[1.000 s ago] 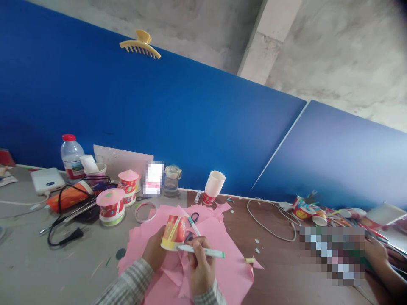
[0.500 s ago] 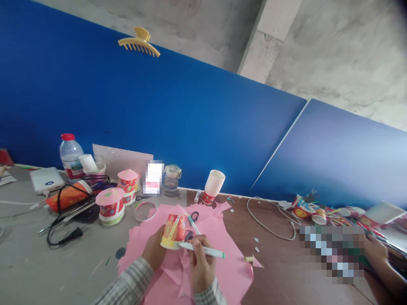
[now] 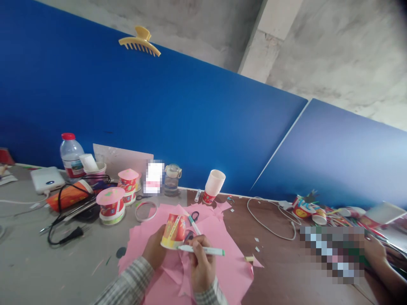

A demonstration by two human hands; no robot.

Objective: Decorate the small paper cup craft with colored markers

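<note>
- Our left hand [image 3: 155, 248] is closed around the decorated cup [image 3: 174, 231].
- Our right hand [image 3: 202, 264] grips the marker [image 3: 203, 250], its tip near the cup's yellow rim.

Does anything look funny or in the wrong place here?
Yes, the yellow claw clip looks oddest: it's a hair clip, but it's perched on the blue partition's top edge. An orange cup lies on its side, and little paper scraps litter the brown tabletop. I can't see any spill.
</note>
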